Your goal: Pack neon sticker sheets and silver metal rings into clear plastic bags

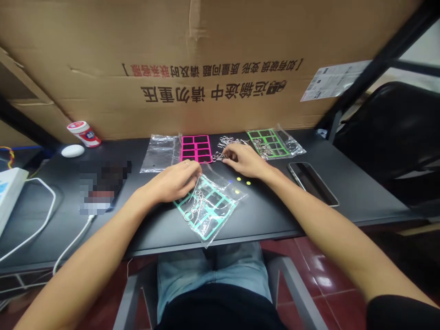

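My left hand (180, 180) is closed on the top corner of a clear plastic bag (222, 220), which lies tilted near the table's front edge. Inside the bag are a turquoise grid frame (205, 233) and several metal key rings (188, 215). Farther back, my right hand (244, 160) has its thumb and fingers pinched at a small cluster of key rings (217, 157); the exact grip is partly hidden. More loose metal rings (228, 140) lie just behind it. A pink grid frame (195, 149) rests between the two hands, towards the cardboard.
A bag with a green grid frame (270, 142) lies back right, beside a phone (313, 183). An empty-looking clear bag (160, 153) is back left. Yellow dots (248, 183) sit near my right wrist. A red-and-white tub (84, 134) and a white oval object (73, 150) stand left. Cardboard (220, 114) walls the back.
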`<state>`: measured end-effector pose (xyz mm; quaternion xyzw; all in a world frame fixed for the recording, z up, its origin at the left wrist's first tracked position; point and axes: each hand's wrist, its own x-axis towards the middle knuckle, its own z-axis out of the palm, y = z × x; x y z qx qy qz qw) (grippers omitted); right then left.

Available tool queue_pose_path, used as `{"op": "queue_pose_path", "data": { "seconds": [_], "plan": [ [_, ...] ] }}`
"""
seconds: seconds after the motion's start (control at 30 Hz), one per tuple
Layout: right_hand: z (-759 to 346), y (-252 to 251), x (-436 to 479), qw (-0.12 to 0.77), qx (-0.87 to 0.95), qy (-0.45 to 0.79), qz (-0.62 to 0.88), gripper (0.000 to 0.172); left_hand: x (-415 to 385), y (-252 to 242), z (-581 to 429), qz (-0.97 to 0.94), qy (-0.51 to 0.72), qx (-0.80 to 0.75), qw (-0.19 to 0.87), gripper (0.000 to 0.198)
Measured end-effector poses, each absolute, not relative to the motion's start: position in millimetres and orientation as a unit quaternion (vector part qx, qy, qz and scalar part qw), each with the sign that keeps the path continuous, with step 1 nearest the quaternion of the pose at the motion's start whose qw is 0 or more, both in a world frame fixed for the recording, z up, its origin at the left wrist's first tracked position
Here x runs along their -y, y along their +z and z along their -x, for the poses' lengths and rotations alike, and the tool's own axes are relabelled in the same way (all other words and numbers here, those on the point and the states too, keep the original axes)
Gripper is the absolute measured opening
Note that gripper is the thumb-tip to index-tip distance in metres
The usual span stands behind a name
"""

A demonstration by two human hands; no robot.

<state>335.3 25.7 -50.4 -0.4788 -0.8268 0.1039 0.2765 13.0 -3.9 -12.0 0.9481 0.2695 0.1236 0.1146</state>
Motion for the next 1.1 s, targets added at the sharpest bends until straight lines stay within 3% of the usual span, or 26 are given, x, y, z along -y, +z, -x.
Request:
{"op": "queue_pose_path", "data": {
  "seconds": [0.1, 0.23, 0.4, 0.53, 0.8, 0.93, 1.1],
  "plan": [
    [-338, -49, -26, 0.295, 0.811, 0.122, 0.490, 0.004, 3, -12, -13, -0.948, 0.123, -0.272, 0.114, 0.015],
    [-345, -39, -25, 0.359, 0.773, 0.129, 0.506, 0.006, 4, -11, -13, -0.946, 0.120, -0.277, 0.116, 0.016],
    [-353, -30, -27, 0.479, 0.713, 0.147, 0.490, 0.018, 4, -10, -14, -0.946, 0.119, -0.278, 0.120, 0.015],
    [-353, -32, -29, 0.487, 0.716, 0.186, 0.465, 0.022, 4, -10, -13, -0.946, 0.125, -0.273, 0.121, 0.016],
    [-342, -30, -26, 0.540, 0.604, 0.391, 0.437, 0.043, 4, -11, -12, -0.947, 0.127, -0.270, 0.119, 0.015],
    [-330, -26, -14, 0.527, 0.571, 0.464, 0.425, 0.043, 5, -10, -13, -0.946, 0.130, -0.270, 0.125, 0.014],
    [-309, -26, 6, 0.405, 0.644, 0.534, 0.370, 0.030, 7, -9, -13, -0.946, 0.138, -0.267, 0.119, 0.014]
  ]
}}
